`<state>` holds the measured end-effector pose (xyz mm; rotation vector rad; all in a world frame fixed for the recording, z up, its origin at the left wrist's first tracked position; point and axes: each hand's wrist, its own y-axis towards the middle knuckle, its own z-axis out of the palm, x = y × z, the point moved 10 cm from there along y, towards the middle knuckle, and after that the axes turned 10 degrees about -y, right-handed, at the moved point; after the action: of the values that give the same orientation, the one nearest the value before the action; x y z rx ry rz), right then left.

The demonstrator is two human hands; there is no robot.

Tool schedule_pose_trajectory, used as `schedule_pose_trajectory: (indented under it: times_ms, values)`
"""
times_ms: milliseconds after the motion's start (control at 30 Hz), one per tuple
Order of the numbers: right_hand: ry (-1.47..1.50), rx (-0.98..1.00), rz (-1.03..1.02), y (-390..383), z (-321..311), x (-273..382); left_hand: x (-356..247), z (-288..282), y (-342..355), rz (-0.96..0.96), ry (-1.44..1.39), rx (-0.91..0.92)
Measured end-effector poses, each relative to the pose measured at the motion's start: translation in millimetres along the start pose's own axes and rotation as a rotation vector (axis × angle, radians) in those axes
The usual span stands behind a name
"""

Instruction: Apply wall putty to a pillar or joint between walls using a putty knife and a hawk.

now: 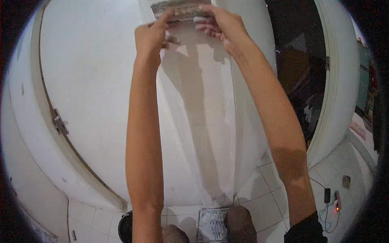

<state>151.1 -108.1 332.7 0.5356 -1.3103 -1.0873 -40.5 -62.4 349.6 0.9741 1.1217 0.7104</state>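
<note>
Both my arms reach up to the top of the head view, in front of a narrow pale wall panel (219, 117). A brown-grey patterned strip (186, 9) lies across the panel there, partly cut off by the picture's edge. My left hand (150, 38) has its fingers closed at the strip's lower left part. At the strip's right end, my right hand (229, 26) pinches it, thumb on top and the other fingers curled below. Slight blur hides the exact fingertip contact. Shadows of my arms fall down the panel.
A white door (93, 105) with a metal hinge (60, 123) is at the left. A dark doorway (300, 60) opens at the right. Below stands a grey marbled block (212, 227) between my legs. A power strip (337, 201) with cables lies on the tiled floor (263, 206).
</note>
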Motion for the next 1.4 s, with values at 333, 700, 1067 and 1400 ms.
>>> schedule_pose_trajectory:
  times_ms: [333,700,1067,1400]
  values:
    - [-0.265,0.172,0.033,-220,-57,-42,30,-34,-244,-0.23,-0.069,-0.004]
    - [-0.166,0.061,0.453,-249,-85,-143,108,-25,-288,-0.482,-0.07,-0.108]
    - [-0.024,-0.104,0.308,-107,-55,-63,40,-8,-136,-0.255,0.035,-0.164]
    - [-0.049,0.049,-0.044,13,-7,89,-83,28,-13,0.158,-0.198,-0.117]
